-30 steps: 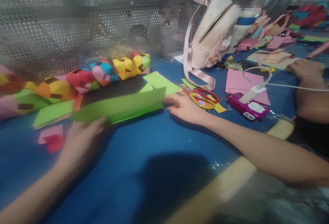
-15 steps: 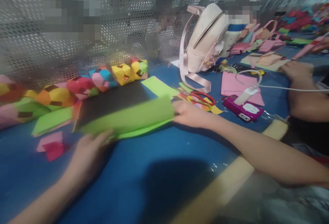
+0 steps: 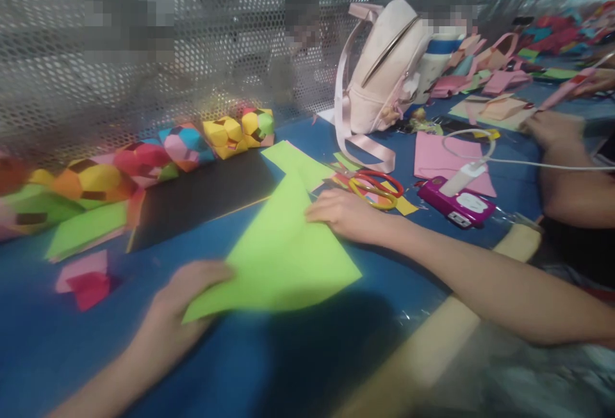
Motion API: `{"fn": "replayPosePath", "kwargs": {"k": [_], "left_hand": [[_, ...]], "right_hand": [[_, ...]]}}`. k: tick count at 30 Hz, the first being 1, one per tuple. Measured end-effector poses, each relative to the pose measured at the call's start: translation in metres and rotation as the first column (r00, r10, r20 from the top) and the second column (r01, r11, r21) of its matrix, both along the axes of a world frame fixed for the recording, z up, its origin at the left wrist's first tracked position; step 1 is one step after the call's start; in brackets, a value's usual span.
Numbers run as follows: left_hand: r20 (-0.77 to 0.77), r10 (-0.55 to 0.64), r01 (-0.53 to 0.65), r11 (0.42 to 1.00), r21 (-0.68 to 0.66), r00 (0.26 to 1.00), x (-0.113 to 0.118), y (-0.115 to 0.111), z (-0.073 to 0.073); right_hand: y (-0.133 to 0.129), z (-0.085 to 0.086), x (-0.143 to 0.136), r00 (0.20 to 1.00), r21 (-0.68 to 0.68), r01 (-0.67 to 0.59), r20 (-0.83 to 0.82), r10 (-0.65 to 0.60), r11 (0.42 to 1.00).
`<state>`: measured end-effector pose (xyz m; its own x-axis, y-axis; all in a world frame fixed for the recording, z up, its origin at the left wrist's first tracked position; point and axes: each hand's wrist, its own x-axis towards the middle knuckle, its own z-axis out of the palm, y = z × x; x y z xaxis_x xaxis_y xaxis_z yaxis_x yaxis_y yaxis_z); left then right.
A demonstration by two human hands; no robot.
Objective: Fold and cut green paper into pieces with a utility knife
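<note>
A sheet of bright green paper (image 3: 283,258) is spread between my two hands over the blue table (image 3: 202,373). My left hand (image 3: 187,296) pinches its near left corner between thumb and fingers. At the far right edge, the closed fingers of my right hand (image 3: 343,213) grip the sheet; the thumb is hidden. Just beyond my right hand lie scissors with red and yellow handles (image 3: 377,187), on small coloured paper scraps. More green paper (image 3: 302,162) rests behind the sheet, and a black sheet (image 3: 206,191) lies to its left.
Folded paper balls (image 3: 177,143) line the back left. A pale backpack (image 3: 384,72) and a bottle (image 3: 435,63) stand against the perforated metal screen (image 3: 225,47). A purple power strip (image 3: 454,203) with a white cable sits right, near another person's arm (image 3: 562,168).
The green sheet has swung from lying lengthwise over the black sheet to spreading nearer me. My left hand has moved toward me and right, holding its corner; my right hand has shifted little.
</note>
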<state>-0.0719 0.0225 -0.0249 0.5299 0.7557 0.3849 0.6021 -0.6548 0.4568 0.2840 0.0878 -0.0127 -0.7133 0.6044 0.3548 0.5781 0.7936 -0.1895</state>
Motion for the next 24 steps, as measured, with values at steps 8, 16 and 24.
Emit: {"fn": "replayPosePath", "kwargs": {"k": [8, 16, 24], "left_hand": [[0.056, 0.14, -0.127, 0.974, -0.19, 0.989, 0.023, 0.001, 0.032], [-0.069, 0.554, -0.541, 0.768, -0.342, 0.83, 0.03, -0.003, 0.038], [-0.182, 0.607, -0.626, 0.687, -0.369, 0.773, 0.038, -0.001, 0.048]], "right_hand": [[-0.024, 0.036, 0.004, 0.994, -0.236, -0.109, -0.032, 0.104, 0.966], [-0.029, 0.031, -0.011, 0.933, -0.709, 0.16, -0.119, -0.34, 0.687], [-0.032, 0.042, -0.011, 0.906, -0.726, 0.292, 0.001, -0.423, 0.623]]}}
